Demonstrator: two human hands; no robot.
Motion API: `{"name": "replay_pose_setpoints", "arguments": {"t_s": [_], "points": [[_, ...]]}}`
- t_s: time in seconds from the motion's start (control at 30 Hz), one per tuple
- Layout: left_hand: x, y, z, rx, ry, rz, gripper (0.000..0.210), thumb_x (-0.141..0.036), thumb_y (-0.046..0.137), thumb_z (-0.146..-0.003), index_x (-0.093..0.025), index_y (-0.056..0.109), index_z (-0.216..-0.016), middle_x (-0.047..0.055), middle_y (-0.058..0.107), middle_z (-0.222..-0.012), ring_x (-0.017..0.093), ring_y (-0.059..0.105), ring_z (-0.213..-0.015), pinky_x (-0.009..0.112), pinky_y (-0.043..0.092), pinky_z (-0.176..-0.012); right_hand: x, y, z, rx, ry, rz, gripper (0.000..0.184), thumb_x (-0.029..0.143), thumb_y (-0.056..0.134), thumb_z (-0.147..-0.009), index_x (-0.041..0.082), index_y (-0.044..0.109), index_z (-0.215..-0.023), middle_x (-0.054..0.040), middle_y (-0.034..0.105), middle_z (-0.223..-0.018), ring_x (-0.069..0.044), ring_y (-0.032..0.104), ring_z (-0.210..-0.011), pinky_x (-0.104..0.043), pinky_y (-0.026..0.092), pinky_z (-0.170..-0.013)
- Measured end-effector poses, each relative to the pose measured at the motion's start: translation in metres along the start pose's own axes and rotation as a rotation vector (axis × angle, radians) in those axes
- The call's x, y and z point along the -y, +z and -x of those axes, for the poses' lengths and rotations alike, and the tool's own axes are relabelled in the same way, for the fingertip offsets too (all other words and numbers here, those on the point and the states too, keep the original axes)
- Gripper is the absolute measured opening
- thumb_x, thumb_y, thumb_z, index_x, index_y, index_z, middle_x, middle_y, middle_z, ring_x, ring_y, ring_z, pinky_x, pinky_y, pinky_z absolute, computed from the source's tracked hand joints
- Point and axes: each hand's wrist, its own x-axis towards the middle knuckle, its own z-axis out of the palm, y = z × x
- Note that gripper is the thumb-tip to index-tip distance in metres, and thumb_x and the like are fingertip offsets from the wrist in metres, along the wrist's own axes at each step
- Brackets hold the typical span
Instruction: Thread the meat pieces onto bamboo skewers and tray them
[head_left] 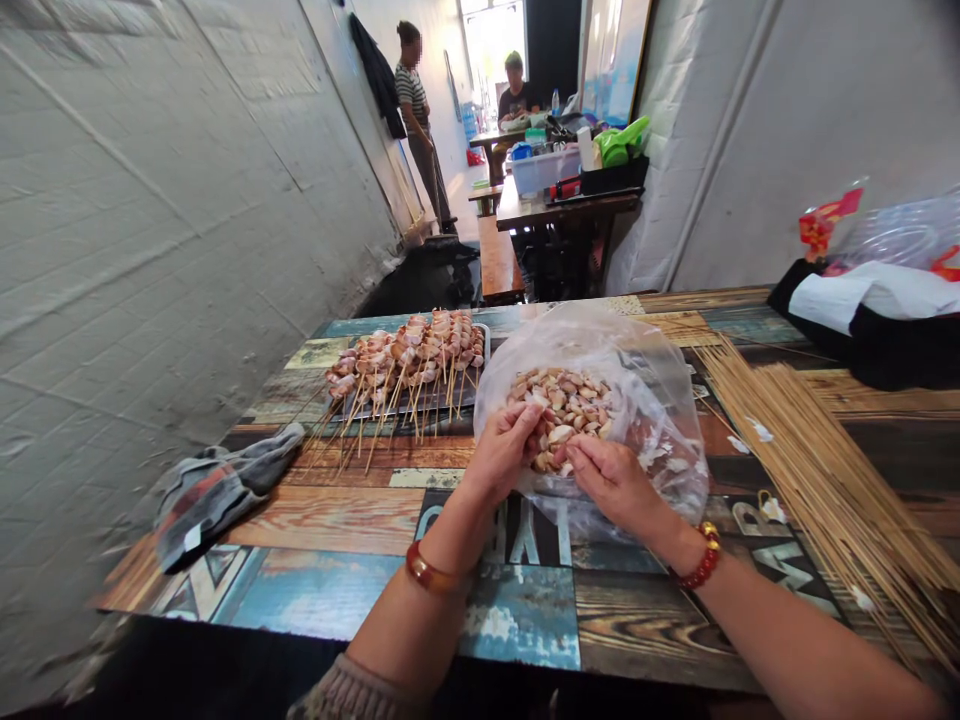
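A clear plastic bag [675, 400] lies spread open on the table, with a heap of small pinkish-tan pieces [577, 395] inside that look like raw meat or garlic cloves. Over the heap's near left side, my left hand [506, 445] is closed, a small pale piece between thumb and fingertips. Close beside it, my right hand [611, 480] pinches at the heap's near edge; what lies in its fingers is too small to make out. Left of the bag, several meat skewers [420, 350] are piled on a metal tray [487, 345], their sticks pointing toward me.
A long bundle of bare bamboo skewers [817, 470] lies at the right. A grey cloth [225, 490] rests at the table's left edge. A black bag [847, 340] sits at the far right. Beyond are a cluttered table [570, 205], a standing person [416, 110] and a seated person [516, 100].
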Motion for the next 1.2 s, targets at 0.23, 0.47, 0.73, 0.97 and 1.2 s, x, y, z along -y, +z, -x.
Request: {"name": "replay_pose_setpoints", "arguments": {"t_s": [0.23, 0.47, 0.73, 0.97, 1.2], "points": [[0.002, 0.0, -0.001, 0.008, 0.002, -0.055, 0.04, -0.052, 0.069, -0.074, -0.013, 0.065, -0.079, -0.005, 0.042, -0.057, 0.003, 0.031, -0.046, 0.016, 0.021, -0.042, -0.002, 0.003, 0.001, -0.02, -0.005, 0.036, 0.032, 0.031, 0.037, -0.097, 0.019, 0.061, -0.079, 0.001, 0.053, -0.056, -0.014, 0.05, -0.054, -0.026, 0.039, -0.057], [0.002, 0.003, 0.0, -0.002, 0.006, -0.159, 0.047, -0.06, 0.067, -0.072, -0.013, 0.065, -0.077, -0.005, 0.04, -0.053, 0.005, 0.031, -0.047, 0.018, 0.022, -0.042, -0.001, 0.004, 0.0, -0.067, -0.015, 0.058, 0.03, 0.028, 0.039, -0.096, 0.019, 0.062, -0.079, -0.0014, 0.061, -0.063, -0.014, 0.055, -0.056, -0.026, 0.042, -0.059], [0.005, 0.012, 0.003, 0.02, 0.077, -0.194, 0.045, -0.059, 0.065, -0.075, -0.014, 0.059, -0.066, -0.005, 0.04, -0.052, 0.006, 0.032, -0.047, 0.019, 0.023, -0.043, -0.005, 0.007, -0.001, -0.106, -0.017, 0.099, 0.03, 0.028, 0.039, -0.095, 0.02, 0.057, -0.073, -0.0016, 0.059, -0.061, -0.015, 0.055, -0.057, -0.027, 0.039, -0.057], [0.015, 0.012, 0.001, -0.003, -0.05, 0.005, 0.053, -0.069, 0.056, -0.076, -0.016, 0.057, -0.072, -0.002, 0.051, -0.059, 0.006, 0.04, -0.047, 0.018, 0.026, -0.041, -0.003, 0.001, -0.005, -0.105, 0.043, 0.068, 0.03, 0.032, 0.038, -0.096, 0.02, 0.061, -0.081, -0.0002, 0.056, -0.056, -0.016, 0.054, -0.054, -0.027, 0.04, -0.054], [0.01, 0.015, 0.004, 0.066, -0.045, -0.011, 0.037, -0.047, 0.077, -0.068, -0.014, 0.06, -0.072, -0.004, 0.05, -0.059, 0.004, 0.037, -0.048, 0.017, 0.028, -0.045, -0.003, 0.003, -0.005, -0.174, 0.053, 0.076, 0.032, 0.034, 0.04, -0.094, 0.022, 0.049, -0.065, 0.0006, 0.052, -0.052, -0.015, 0.05, -0.05, -0.027, 0.037, -0.052]]}}
